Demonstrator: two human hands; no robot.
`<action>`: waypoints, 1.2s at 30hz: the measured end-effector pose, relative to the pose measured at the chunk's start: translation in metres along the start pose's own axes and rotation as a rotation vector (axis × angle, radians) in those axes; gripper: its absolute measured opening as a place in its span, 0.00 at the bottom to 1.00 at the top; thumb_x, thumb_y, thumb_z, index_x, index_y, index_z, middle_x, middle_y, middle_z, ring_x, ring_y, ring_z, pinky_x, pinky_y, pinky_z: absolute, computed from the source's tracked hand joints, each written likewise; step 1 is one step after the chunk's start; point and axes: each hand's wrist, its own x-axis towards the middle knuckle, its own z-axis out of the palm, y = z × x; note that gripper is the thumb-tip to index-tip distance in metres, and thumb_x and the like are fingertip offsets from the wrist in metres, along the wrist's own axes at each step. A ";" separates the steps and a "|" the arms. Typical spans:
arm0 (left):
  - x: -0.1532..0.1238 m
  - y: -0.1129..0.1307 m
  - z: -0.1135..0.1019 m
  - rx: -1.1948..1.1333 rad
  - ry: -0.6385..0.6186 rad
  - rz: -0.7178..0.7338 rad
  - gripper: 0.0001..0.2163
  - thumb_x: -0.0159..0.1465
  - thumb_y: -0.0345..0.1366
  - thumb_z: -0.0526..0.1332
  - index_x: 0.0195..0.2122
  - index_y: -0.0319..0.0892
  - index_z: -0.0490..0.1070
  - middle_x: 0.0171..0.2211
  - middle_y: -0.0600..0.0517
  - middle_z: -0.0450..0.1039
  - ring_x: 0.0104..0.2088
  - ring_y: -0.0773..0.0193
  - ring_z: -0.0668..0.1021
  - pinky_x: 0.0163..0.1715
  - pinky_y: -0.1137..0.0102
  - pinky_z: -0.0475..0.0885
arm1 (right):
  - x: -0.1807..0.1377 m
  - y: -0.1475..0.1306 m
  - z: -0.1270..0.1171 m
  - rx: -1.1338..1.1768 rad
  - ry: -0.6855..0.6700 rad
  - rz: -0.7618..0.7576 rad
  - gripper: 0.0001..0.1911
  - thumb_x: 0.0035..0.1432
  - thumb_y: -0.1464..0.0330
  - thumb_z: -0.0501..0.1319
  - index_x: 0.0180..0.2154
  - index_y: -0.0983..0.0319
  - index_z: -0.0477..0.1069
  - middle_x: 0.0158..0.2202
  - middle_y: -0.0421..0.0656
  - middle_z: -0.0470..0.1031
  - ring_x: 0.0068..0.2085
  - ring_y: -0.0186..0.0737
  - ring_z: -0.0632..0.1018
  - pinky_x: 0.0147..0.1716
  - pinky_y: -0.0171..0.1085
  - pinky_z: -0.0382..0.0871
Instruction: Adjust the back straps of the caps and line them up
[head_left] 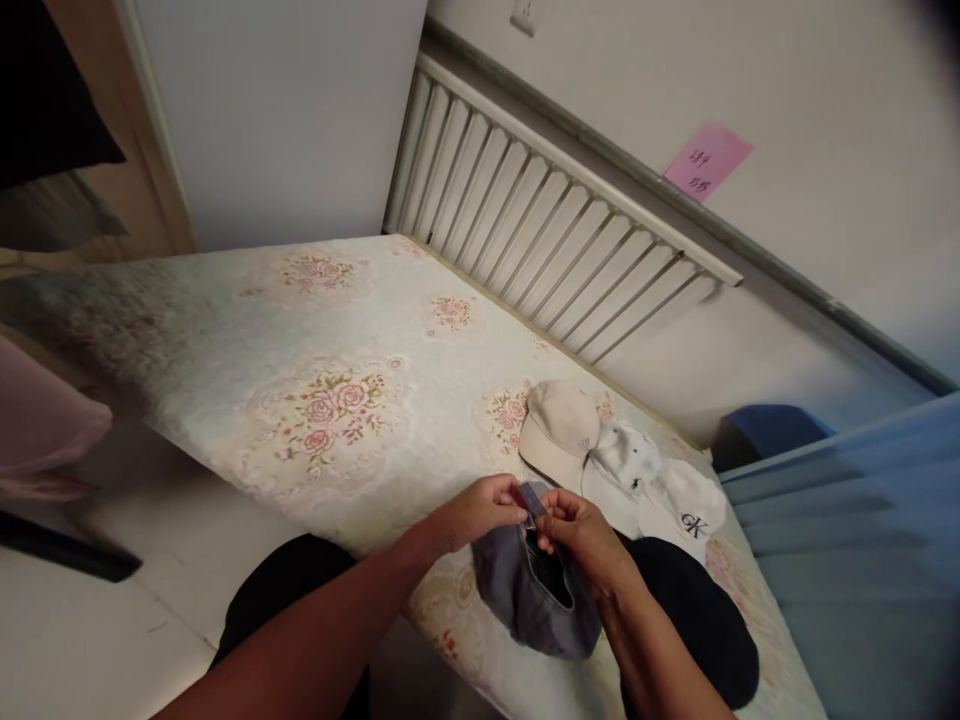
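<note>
A dark grey baseball cap (517, 600) hangs between my hands, its back opening and adjustment strap (534, 497) turned up. My left hand (491, 508) pinches the strap near its small metal buckle from the left side. On the other side, the fingers of my right hand (574, 530) are closed on the strap and the edge of the opening. Just beyond my hands three caps lie in an overlapping row: a beige cap (562, 425), a white cap with a small dark mark (626, 465), and a white cap with dark letters (684, 500).
The caps lie on a flower-patterned covered surface (360, 330). A white slatted radiator (555, 210) runs along the wall behind it. A blue curtain (862, 540) hangs at the right, beside a dark blue rounded object (772, 432). My black-clothed knees (289, 580) are at the near edge.
</note>
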 end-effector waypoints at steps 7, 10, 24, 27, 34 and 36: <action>0.000 -0.008 0.009 0.297 0.117 0.118 0.13 0.47 0.31 0.66 0.32 0.40 0.64 0.26 0.56 0.68 0.27 0.70 0.70 0.28 0.74 0.61 | 0.005 0.007 0.001 0.182 0.067 0.017 0.09 0.34 0.71 0.67 0.22 0.63 0.69 0.12 0.35 0.68 0.15 0.27 0.65 0.17 0.28 0.55; -0.003 -0.012 0.014 0.558 0.236 0.209 0.09 0.49 0.30 0.63 0.32 0.42 0.65 0.25 0.57 0.67 0.28 0.69 0.70 0.29 0.74 0.62 | 0.006 0.008 0.003 0.188 0.082 0.022 0.08 0.34 0.72 0.67 0.21 0.63 0.69 0.13 0.35 0.68 0.14 0.27 0.65 0.17 0.29 0.55; -0.011 -0.010 0.019 1.157 0.385 0.484 0.06 0.54 0.29 0.59 0.33 0.42 0.66 0.32 0.50 0.68 0.37 0.59 0.69 0.38 0.66 0.64 | 0.004 0.007 0.009 0.088 0.160 -0.009 0.11 0.33 0.70 0.69 0.22 0.61 0.69 0.15 0.35 0.69 0.17 0.31 0.68 0.19 0.32 0.56; -0.012 -0.010 0.020 1.165 0.369 0.494 0.06 0.54 0.29 0.58 0.34 0.42 0.66 0.33 0.49 0.68 0.37 0.59 0.69 0.38 0.66 0.64 | 0.003 0.006 0.009 0.038 0.151 -0.022 0.10 0.35 0.69 0.69 0.23 0.60 0.69 0.15 0.35 0.69 0.18 0.32 0.69 0.20 0.32 0.57; -0.011 -0.007 0.020 1.026 0.387 0.498 0.06 0.55 0.28 0.58 0.33 0.43 0.67 0.32 0.50 0.69 0.37 0.60 0.69 0.39 0.66 0.64 | 0.008 0.010 0.008 0.095 0.096 -0.051 0.12 0.41 0.63 0.69 0.26 0.61 0.70 0.17 0.36 0.70 0.18 0.31 0.69 0.21 0.32 0.59; -0.011 -0.005 0.020 0.944 0.404 0.488 0.06 0.55 0.28 0.58 0.33 0.43 0.68 0.32 0.51 0.69 0.37 0.61 0.70 0.40 0.66 0.65 | 0.010 0.012 0.005 0.142 0.097 -0.047 0.13 0.43 0.60 0.68 0.27 0.61 0.70 0.17 0.36 0.71 0.18 0.30 0.68 0.20 0.32 0.59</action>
